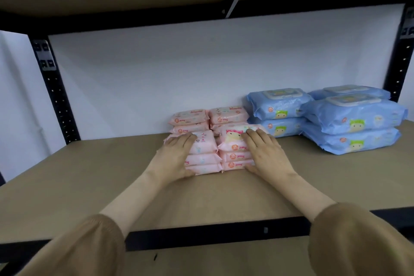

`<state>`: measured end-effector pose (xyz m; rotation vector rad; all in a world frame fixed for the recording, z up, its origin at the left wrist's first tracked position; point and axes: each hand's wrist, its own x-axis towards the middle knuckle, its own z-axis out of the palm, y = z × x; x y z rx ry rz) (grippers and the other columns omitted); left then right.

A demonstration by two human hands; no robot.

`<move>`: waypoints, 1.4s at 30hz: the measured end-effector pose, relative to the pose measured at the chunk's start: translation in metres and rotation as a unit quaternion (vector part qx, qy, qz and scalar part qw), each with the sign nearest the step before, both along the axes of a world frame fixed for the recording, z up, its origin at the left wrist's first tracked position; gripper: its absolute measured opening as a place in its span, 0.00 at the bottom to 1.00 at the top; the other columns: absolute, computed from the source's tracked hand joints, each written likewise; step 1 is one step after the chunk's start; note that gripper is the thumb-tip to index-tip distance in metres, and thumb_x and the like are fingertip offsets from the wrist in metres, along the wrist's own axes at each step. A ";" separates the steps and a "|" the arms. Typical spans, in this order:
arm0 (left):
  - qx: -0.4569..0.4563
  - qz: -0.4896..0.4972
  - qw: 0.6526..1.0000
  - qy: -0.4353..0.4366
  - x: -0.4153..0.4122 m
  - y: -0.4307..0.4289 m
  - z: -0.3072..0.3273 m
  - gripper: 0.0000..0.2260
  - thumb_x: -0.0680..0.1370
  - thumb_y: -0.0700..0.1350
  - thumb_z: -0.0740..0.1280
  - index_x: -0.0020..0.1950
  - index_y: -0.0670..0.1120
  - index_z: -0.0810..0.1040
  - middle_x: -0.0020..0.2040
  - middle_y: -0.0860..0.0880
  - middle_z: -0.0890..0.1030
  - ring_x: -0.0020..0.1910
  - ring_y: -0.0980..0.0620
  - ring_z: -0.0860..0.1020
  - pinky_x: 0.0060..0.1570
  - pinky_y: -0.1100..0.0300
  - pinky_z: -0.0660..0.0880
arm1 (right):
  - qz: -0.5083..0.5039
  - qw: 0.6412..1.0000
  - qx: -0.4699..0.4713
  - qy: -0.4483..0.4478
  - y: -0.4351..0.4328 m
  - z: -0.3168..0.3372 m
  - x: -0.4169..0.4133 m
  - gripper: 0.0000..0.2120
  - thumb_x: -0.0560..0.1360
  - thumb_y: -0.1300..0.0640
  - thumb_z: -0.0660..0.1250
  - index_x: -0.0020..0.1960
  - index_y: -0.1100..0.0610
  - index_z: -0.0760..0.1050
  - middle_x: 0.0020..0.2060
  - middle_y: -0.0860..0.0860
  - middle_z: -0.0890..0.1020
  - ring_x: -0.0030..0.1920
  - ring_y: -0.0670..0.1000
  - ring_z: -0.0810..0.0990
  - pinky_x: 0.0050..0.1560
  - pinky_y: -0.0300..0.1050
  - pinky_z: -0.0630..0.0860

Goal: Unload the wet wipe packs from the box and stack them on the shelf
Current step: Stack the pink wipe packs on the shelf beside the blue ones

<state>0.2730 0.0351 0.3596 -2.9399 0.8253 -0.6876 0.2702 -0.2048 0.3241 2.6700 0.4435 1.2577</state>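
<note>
Two front stacks of small pink wet wipe packs stand side by side on the brown shelf board (89, 186). My left hand (173, 157) wraps the left front stack (205, 154), fingers on its top and thumb at its base. My right hand (264, 152) grips the right front stack (233, 148) the same way. Behind them two more pink stacks (210, 119) stand against the white back wall. Large blue wipe packs (277, 110) are stacked to the right. The box is out of view.
A second pile of blue packs (354, 125) fills the right end of the shelf. Black perforated uprights (56, 96) frame the bay, with another shelf board overhead. The black front rail (212, 233) runs under my forearms.
</note>
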 end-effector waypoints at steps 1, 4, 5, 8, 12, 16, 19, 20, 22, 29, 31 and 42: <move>0.005 0.002 1.000 0.001 0.009 0.000 0.001 0.38 0.67 0.50 0.74 0.73 0.41 0.61 0.72 0.43 0.65 0.70 0.45 0.66 0.67 0.55 0.63 | -0.001 1.000 0.002 -0.005 0.003 -0.001 0.011 0.39 0.38 0.51 0.82 0.48 0.61 0.81 0.45 0.55 0.84 0.42 0.56 0.83 0.39 0.46 0.80; 0.016 0.022 1.000 0.015 0.038 0.001 0.004 0.38 0.72 0.52 0.70 0.75 0.45 0.54 0.75 0.48 0.57 0.72 0.50 0.60 0.69 0.60 0.56 | 0.001 1.000 0.012 -0.013 0.009 -0.003 0.039 0.38 0.39 0.53 0.82 0.48 0.62 0.81 0.45 0.56 0.83 0.41 0.57 0.83 0.39 0.47 0.80; 0.013 0.024 1.000 0.014 0.047 0.001 0.003 0.38 0.72 0.52 0.70 0.75 0.45 0.53 0.75 0.48 0.57 0.72 0.50 0.60 0.69 0.61 0.55 | 0.002 1.000 0.014 -0.013 0.010 -0.003 0.048 0.38 0.39 0.54 0.81 0.48 0.63 0.81 0.45 0.57 0.83 0.41 0.57 0.83 0.39 0.47 0.80; 0.014 0.026 0.999 0.012 0.071 0.004 0.000 0.39 0.71 0.52 0.71 0.75 0.43 0.53 0.75 0.46 0.57 0.72 0.47 0.60 0.70 0.61 0.52 | 0.004 1.000 0.022 0.000 0.012 -0.003 0.068 0.37 0.40 0.57 0.81 0.49 0.65 0.80 0.44 0.59 0.83 0.40 0.59 0.83 0.38 0.50 0.80; 0.012 0.017 1.000 0.013 0.094 0.007 -0.002 0.40 0.70 0.50 0.72 0.75 0.41 0.54 0.75 0.43 0.58 0.73 0.46 0.60 0.70 0.59 0.52 | 0.002 0.998 0.052 0.038 0.012 -0.005 0.084 0.35 0.47 0.63 0.80 0.54 0.68 0.77 0.49 0.64 0.81 0.45 0.64 0.81 0.45 0.57 0.78; 0.010 0.006 1.000 0.013 0.105 0.009 -0.002 0.40 0.70 0.49 0.73 0.74 0.41 0.55 0.75 0.43 0.59 0.72 0.45 0.61 0.70 0.59 0.54 | 0.005 0.998 0.053 0.034 0.013 -0.004 0.091 0.35 0.47 0.64 0.80 0.53 0.69 0.76 0.49 0.65 0.80 0.45 0.65 0.81 0.45 0.58 0.78; 0.017 0.004 1.000 0.014 0.108 0.009 -0.001 0.40 0.69 0.48 0.73 0.74 0.40 0.55 0.75 0.42 0.59 0.72 0.45 0.61 0.69 0.59 0.54 | 0.014 0.999 0.037 0.017 0.014 -0.003 0.097 0.37 0.43 0.63 0.81 0.51 0.69 0.77 0.46 0.64 0.81 0.42 0.64 0.81 0.41 0.57 0.79; 0.019 0.003 1.000 0.014 0.109 0.009 -0.001 0.40 0.69 0.49 0.73 0.74 0.41 0.55 0.75 0.43 0.59 0.72 0.45 0.61 0.69 0.58 0.55 | 0.016 0.999 0.033 0.016 0.014 -0.003 0.098 0.37 0.43 0.62 0.81 0.51 0.68 0.77 0.45 0.64 0.81 0.41 0.64 0.82 0.41 0.57 0.79; 0.016 0.001 1.000 0.020 0.111 0.009 -0.001 0.40 0.69 0.48 0.73 0.74 0.41 0.55 0.75 0.44 0.60 0.72 0.45 0.61 0.69 0.58 0.56 | 0.018 0.999 0.032 0.019 0.013 -0.004 0.099 0.37 0.43 0.62 0.81 0.51 0.68 0.77 0.46 0.64 0.81 0.42 0.64 0.82 0.41 0.56 0.79; -0.002 -0.009 1.000 0.025 0.113 0.011 -0.003 0.39 0.69 0.47 0.73 0.74 0.43 0.56 0.74 0.46 0.60 0.71 0.46 0.62 0.64 0.58 0.60 | 0.021 0.997 0.066 0.043 0.013 -0.004 0.099 0.36 0.49 0.65 0.80 0.55 0.69 0.75 0.50 0.65 0.80 0.48 0.66 0.80 0.48 0.59 0.77; -0.001 -0.009 1.000 0.020 0.113 0.011 -0.003 0.39 0.69 0.47 0.73 0.74 0.42 0.56 0.74 0.45 0.61 0.71 0.46 0.62 0.63 0.59 0.59 | 0.019 0.996 0.074 0.056 0.013 -0.003 0.098 0.34 0.52 0.65 0.79 0.57 0.69 0.74 0.53 0.66 0.79 0.52 0.67 0.78 0.52 0.59 0.75; 0.016 -0.013 0.999 0.025 0.112 0.006 0.000 0.40 0.68 0.45 0.74 0.74 0.40 0.56 0.73 0.43 0.60 0.70 0.45 0.62 0.67 0.59 0.56 | 0.005 0.991 0.065 0.115 0.012 0.005 0.088 0.36 0.69 0.57 0.70 0.73 0.59 0.58 0.70 0.56 0.64 0.70 0.57 0.61 0.70 0.50 0.55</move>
